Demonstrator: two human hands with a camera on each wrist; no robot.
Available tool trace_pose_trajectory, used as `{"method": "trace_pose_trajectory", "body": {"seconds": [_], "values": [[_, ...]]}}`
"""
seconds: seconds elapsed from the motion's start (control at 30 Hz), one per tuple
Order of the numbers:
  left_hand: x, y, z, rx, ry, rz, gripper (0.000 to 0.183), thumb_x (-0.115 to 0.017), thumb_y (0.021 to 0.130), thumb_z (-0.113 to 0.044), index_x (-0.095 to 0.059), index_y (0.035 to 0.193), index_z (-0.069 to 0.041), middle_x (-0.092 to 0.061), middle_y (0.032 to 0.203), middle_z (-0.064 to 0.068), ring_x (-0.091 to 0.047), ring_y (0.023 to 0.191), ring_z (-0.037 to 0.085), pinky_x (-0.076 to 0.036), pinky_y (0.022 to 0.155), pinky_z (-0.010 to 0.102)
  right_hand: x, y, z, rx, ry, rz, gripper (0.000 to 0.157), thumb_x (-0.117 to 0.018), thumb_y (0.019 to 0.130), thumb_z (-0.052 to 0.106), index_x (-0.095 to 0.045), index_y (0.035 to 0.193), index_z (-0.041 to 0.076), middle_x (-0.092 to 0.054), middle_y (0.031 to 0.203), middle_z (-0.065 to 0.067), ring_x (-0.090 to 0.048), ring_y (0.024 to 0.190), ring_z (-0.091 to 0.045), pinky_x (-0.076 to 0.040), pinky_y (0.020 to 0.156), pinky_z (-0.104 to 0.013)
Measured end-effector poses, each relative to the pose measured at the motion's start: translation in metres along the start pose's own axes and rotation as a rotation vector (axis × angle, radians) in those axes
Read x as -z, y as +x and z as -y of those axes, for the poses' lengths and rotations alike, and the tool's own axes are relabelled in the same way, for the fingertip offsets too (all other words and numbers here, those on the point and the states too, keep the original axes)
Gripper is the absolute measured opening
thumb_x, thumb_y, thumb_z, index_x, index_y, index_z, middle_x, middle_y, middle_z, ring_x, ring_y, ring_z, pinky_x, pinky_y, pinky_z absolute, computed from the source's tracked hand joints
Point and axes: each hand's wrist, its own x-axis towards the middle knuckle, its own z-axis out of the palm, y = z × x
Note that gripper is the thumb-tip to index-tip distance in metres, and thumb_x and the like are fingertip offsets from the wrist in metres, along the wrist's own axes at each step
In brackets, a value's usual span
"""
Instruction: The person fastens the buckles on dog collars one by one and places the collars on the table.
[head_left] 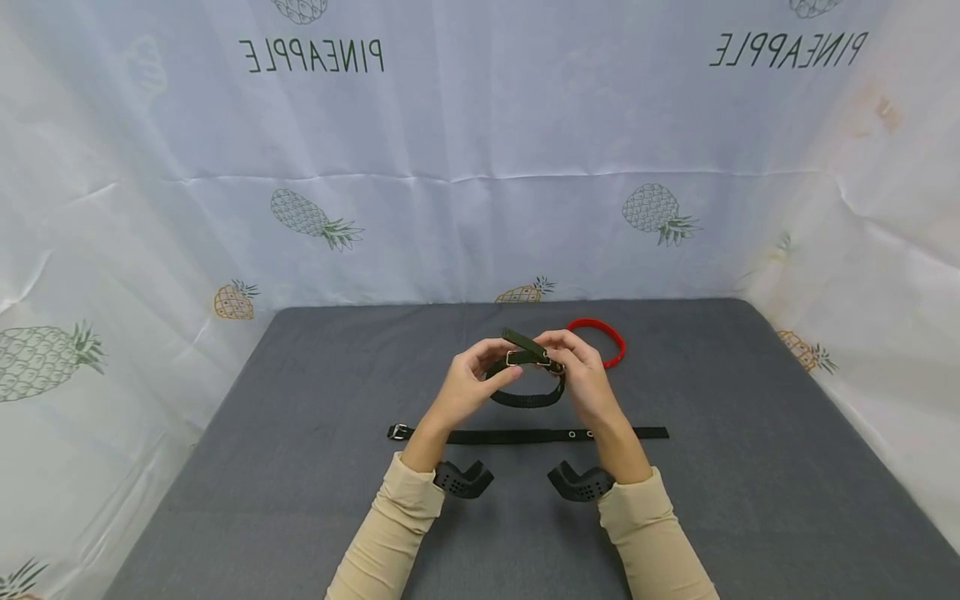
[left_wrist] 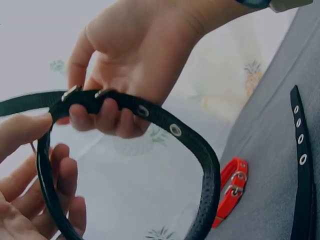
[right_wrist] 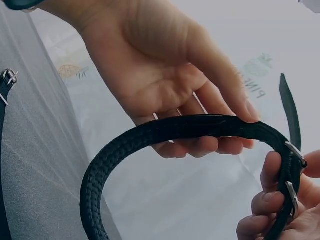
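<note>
Between both hands a black buckled collar (head_left: 527, 401) is held as a loop above the table. My left hand (head_left: 463, 382) pinches its smooth stretch, thumb on one side and fingers behind, as the right wrist view shows. My right hand (head_left: 588, 379) grips the strap near its metal buckle (left_wrist: 71, 93), with fingers curled round the band. Past the buckle sticks out the strap's loose tail (head_left: 519, 338). Metal-rimmed eyelets (left_wrist: 175, 130) run along the band, and a textured, padded part (right_wrist: 98, 190) forms the loop's lower side.
A flat black strap (head_left: 510, 437), with a buckle at its left end and eyelets at its right, lies straight on the grey-covered table (head_left: 300, 467), partly behind my right wrist. A red collar (head_left: 619, 341) lies further back, beyond my right hand. A pineapple-print curtain (head_left: 480, 242) encloses the table.
</note>
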Motion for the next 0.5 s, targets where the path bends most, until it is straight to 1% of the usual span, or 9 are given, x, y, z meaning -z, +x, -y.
{"method": "trace_pose_trajectory", "body": {"seconds": [0.07, 0.1, 0.23, 0.3, 0.4, 0.47, 0.5], "values": [[0.0008, 0.0003, 0.0008, 0.001, -0.014, 0.002, 0.036, -0.065, 0.091, -0.012, -0.058, 0.125, -0.002, -0.062, 0.122, 0.024, -0.060, 0.105, 0.000, -0.050, 0.098, 0.028, 0.0007, 0.0003, -0.0002, 0.009, 0.043, -0.007, 0.030, -0.039, 0.099, 0.007, -0.063, 0.095, 0.025, -0.060, 0.091, 0.012, -0.056, 0.082, -0.009, -0.036, 0.075, -0.027], [0.0010, 0.0003, 0.0012, -0.001, -0.021, 0.005, 0.036, -0.065, 0.092, -0.012, -0.058, 0.125, -0.001, -0.062, 0.122, 0.024, -0.060, 0.104, -0.001, -0.051, 0.095, 0.026, 0.0010, 0.0005, -0.0003, 0.009, 0.055, -0.007, 0.031, -0.039, 0.099, 0.006, -0.063, 0.094, 0.026, -0.060, 0.092, 0.012, -0.055, 0.083, -0.009, -0.038, 0.076, -0.027], [0.0005, -0.0001, 0.0020, -0.018, -0.050, 0.009, 0.034, -0.063, 0.092, -0.009, -0.058, 0.124, 0.004, -0.060, 0.119, 0.028, -0.059, 0.099, -0.004, -0.051, 0.086, 0.016, 0.0019, 0.0001, 0.0007, -0.008, 0.064, 0.008, 0.032, -0.037, 0.099, 0.007, -0.062, 0.094, 0.026, -0.060, 0.093, 0.012, -0.055, 0.083, -0.009, -0.043, 0.080, -0.025], [0.0004, -0.0001, 0.0022, -0.029, -0.056, 0.011, 0.033, -0.063, 0.092, -0.007, -0.058, 0.123, 0.005, -0.059, 0.119, 0.029, -0.059, 0.098, -0.004, -0.051, 0.085, 0.015, 0.0023, -0.0001, 0.0016, -0.019, 0.056, 0.019, 0.031, -0.038, 0.099, 0.007, -0.062, 0.094, 0.025, -0.060, 0.093, 0.012, -0.055, 0.085, -0.009, -0.046, 0.082, -0.026], [0.0005, 0.0002, 0.0026, -0.036, -0.061, 0.012, 0.033, -0.063, 0.092, -0.006, -0.058, 0.123, 0.005, -0.058, 0.120, 0.028, -0.058, 0.100, -0.003, -0.051, 0.086, 0.015, 0.0027, -0.0003, 0.0029, -0.032, 0.045, 0.035, 0.029, -0.038, 0.099, 0.008, -0.061, 0.096, 0.024, -0.060, 0.094, 0.011, -0.056, 0.087, -0.008, -0.047, 0.084, -0.026], [0.0007, 0.0004, 0.0031, -0.040, -0.052, 0.007, 0.033, -0.063, 0.092, -0.006, -0.058, 0.122, 0.005, -0.058, 0.120, 0.027, -0.057, 0.100, -0.002, -0.050, 0.086, 0.016, 0.0032, -0.0004, 0.0035, -0.039, 0.030, 0.054, 0.026, -0.037, 0.100, 0.009, -0.061, 0.100, 0.019, -0.060, 0.095, 0.012, -0.057, 0.089, -0.008, -0.047, 0.086, -0.025], [0.0007, 0.0005, 0.0032, -0.044, -0.043, 0.005, 0.032, -0.063, 0.092, -0.007, -0.058, 0.122, 0.004, -0.059, 0.120, 0.027, -0.057, 0.100, -0.002, -0.050, 0.087, 0.016, 0.0034, -0.0004, 0.0037, -0.045, 0.020, 0.066, 0.025, -0.036, 0.100, 0.010, -0.061, 0.103, 0.015, -0.060, 0.096, 0.012, -0.057, 0.090, -0.008, -0.046, 0.087, -0.025]]}}
